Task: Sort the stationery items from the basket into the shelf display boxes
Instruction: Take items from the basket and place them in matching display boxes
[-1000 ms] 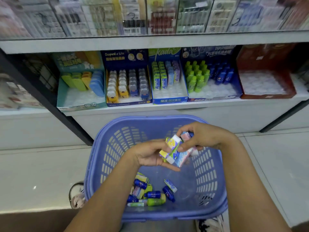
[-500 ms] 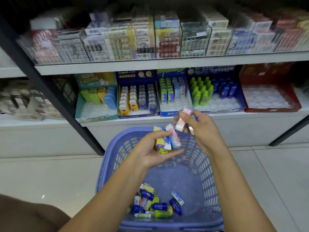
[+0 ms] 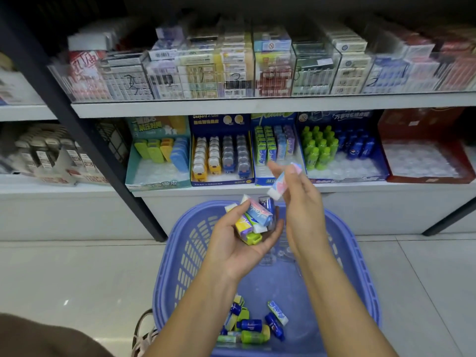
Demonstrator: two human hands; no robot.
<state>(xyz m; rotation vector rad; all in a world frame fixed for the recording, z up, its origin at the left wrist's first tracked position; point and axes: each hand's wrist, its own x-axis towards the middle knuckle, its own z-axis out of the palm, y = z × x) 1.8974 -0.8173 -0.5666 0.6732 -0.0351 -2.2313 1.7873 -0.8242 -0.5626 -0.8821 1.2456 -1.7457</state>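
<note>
Cups small wrapped erasers (image 3: 257,215) in curled left hand (image 3: 237,248) over twelve-o'clock rim of blue plastic basket (image 3: 180,253); pinches pink-blue eraser (image 3: 280,181) in right hand (image 3: 301,207), at white shelf edge (image 3: 360,188).

Even, bright light comes from above and falls cleanly on the white floor (image 3: 77,266), where one small glint shows, and on the lower shelf (image 3: 347,187). The top of the view sinks into dark, and the clear cases (image 3: 273,70) there carry soft glare. Shelf lines bow toward the edges. The bundle of erasers (image 3: 255,215) in my left hand (image 3: 237,248) looks sharp; the eraser (image 3: 282,182) in my right hand (image 3: 301,204) is faintly smeared.
</note>
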